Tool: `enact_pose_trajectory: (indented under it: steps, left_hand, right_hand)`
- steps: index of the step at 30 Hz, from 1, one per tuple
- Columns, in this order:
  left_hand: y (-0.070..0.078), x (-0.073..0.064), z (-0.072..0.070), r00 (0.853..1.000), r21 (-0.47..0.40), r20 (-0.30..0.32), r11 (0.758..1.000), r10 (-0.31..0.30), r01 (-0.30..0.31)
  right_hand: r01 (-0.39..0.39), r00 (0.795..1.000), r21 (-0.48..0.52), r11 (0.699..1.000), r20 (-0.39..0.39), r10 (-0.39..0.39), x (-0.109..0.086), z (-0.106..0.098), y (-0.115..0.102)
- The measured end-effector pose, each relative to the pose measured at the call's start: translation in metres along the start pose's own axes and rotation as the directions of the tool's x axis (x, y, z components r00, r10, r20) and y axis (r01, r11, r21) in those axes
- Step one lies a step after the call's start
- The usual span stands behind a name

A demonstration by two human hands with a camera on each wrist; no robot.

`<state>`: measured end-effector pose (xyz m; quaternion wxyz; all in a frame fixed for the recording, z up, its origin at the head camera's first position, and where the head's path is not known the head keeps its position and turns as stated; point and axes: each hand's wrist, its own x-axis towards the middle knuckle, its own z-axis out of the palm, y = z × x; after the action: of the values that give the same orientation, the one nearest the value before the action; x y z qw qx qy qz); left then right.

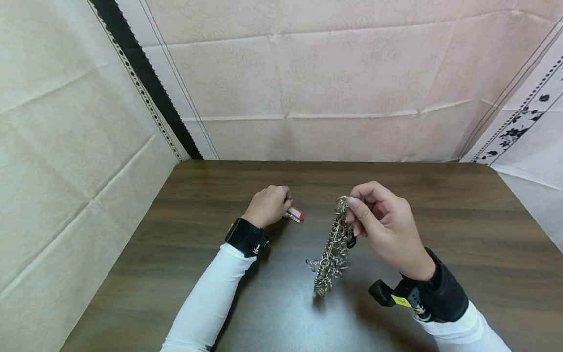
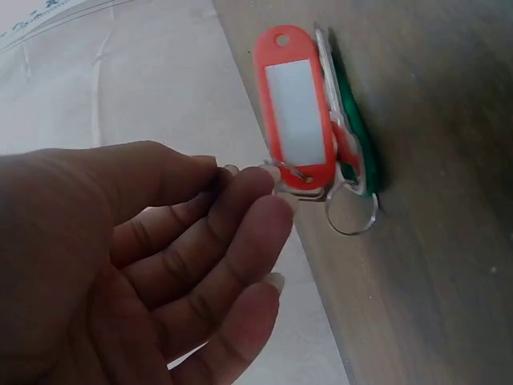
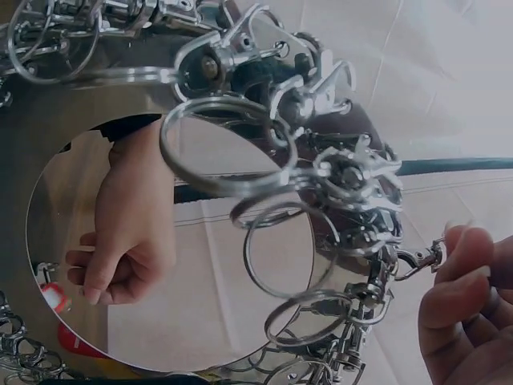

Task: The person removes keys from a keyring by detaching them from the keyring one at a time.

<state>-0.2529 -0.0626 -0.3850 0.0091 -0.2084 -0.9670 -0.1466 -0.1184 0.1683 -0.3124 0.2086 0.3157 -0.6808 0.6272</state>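
Observation:
In the left wrist view, a red key tag (image 2: 295,112) with a white label hangs beside a key (image 2: 338,96) and a green tag (image 2: 365,144). My left hand (image 1: 269,205) pinches the small wire loop at the red tag's end between thumb and fingertips. To the right, my right hand (image 1: 387,225) grips the top of a dangling bunch of silver key rings with swivel clasps (image 1: 332,254). Up close, these rings and clasps (image 3: 228,148) crowd the right wrist view, the right hand's fingers (image 3: 461,301) at its edge. Within a round outline there, the left hand shows.
A brown wood-grain table (image 1: 176,274) lies under both hands. Pale patterned cloth (image 1: 343,78) hangs behind its far edge, more cloth at the sides. A black camera mount (image 1: 381,293) sticks out from the right wrist, low over the tabletop.

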Motion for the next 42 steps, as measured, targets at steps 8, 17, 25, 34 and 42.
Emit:
enact_pose_trajectory:
  steps: [8,17,25,34,42]
  left_hand:
    - [0.006,-0.001,-0.003,0.998,-0.044,-0.027,0.998,0.051,-0.052]
    - [0.051,-0.027,-0.043,0.961,-0.162,-0.21,0.963,0.181,-0.217]
    - [0.083,-0.063,-0.073,0.84,-0.267,-0.417,0.837,0.346,-0.477]
    - [0.094,-0.074,-0.079,0.749,-0.234,-0.465,0.75,0.472,-0.618]
    - [0.095,-0.073,-0.077,0.715,-0.206,-0.475,0.725,0.513,-0.657]
  right_hand:
    - [-0.002,1.0,-0.019,1.0,0.007,0.002,-0.001,0.001,0.0]
    - [0.011,1.0,-0.003,1.0,0.028,-0.011,0.001,0.003,0.0]
    - [-0.002,0.999,0.018,1.0,0.033,0.001,-0.001,0.005,0.0]
    - [0.009,0.999,0.034,0.999,0.033,-0.01,-0.002,0.006,0.001]
    - [0.004,0.998,0.048,0.999,0.058,-0.007,-0.002,0.006,0.0]
